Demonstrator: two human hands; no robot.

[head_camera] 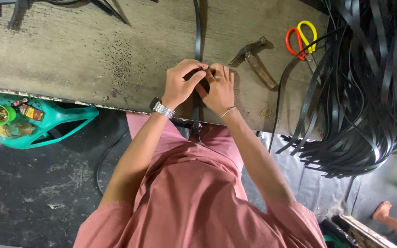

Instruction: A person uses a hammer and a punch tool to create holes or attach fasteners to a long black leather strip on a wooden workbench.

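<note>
A long black strap (197,32) runs down the middle of the wooden workbench (93,50) and hangs over its near edge. My left hand (181,82), with a metal watch on the wrist, and my right hand (218,88), with a thin bracelet, are pressed together over the strap. Both sets of fingers pinch it at one spot. What lies under the fingers is hidden.
A hammer (255,62) lies just right of my hands, with red and yellow scissors (302,39) beyond it. A big bundle of black straps (368,92) spills over the right side. A green plastic tray (33,121) with small items sits lower left. Another person's foot (382,211) shows at lower right.
</note>
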